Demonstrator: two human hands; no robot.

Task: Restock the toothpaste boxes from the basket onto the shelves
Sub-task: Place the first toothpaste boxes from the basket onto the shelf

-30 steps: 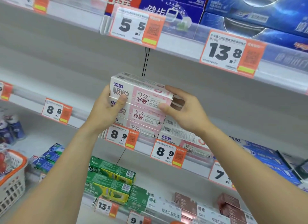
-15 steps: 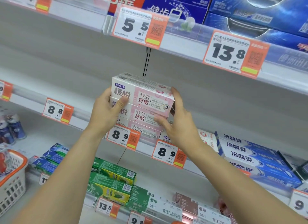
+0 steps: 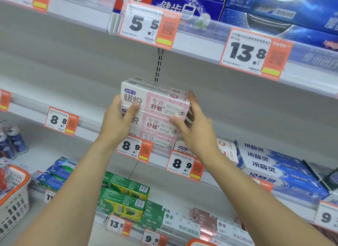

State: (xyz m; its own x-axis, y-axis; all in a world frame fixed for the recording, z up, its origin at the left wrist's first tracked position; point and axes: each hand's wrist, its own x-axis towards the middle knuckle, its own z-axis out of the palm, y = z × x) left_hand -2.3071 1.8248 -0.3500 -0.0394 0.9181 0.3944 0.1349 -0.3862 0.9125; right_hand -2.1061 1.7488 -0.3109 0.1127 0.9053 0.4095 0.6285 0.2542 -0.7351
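A stack of three pink-and-white toothpaste boxes (image 3: 161, 99) stands on the middle shelf (image 3: 91, 125), above an 8.9 price tag (image 3: 133, 147). My left hand (image 3: 117, 125) grips the stack's left end, thumb across the front of the second box. My right hand (image 3: 195, 132) holds the right end, fingers up along the box ends and thumb on the front. More pink-and-white boxes (image 3: 227, 150) lie low to the right, partly hidden by my right wrist. A white basket with an orange rim (image 3: 16, 200) sits at the far left edge.
Blue toothpaste boxes (image 3: 274, 168) fill the middle shelf's right side. Green boxes (image 3: 124, 196) and white boxes (image 3: 184, 225) sit on the lower shelf. The upper shelf (image 3: 201, 49) holds blue boxes. Left of the stack the middle shelf is bare. Another orange rim (image 3: 199, 243) shows at the bottom.
My right hand has slid from the top box's front corner down to the stack's right end. The stack and my left hand have barely moved.
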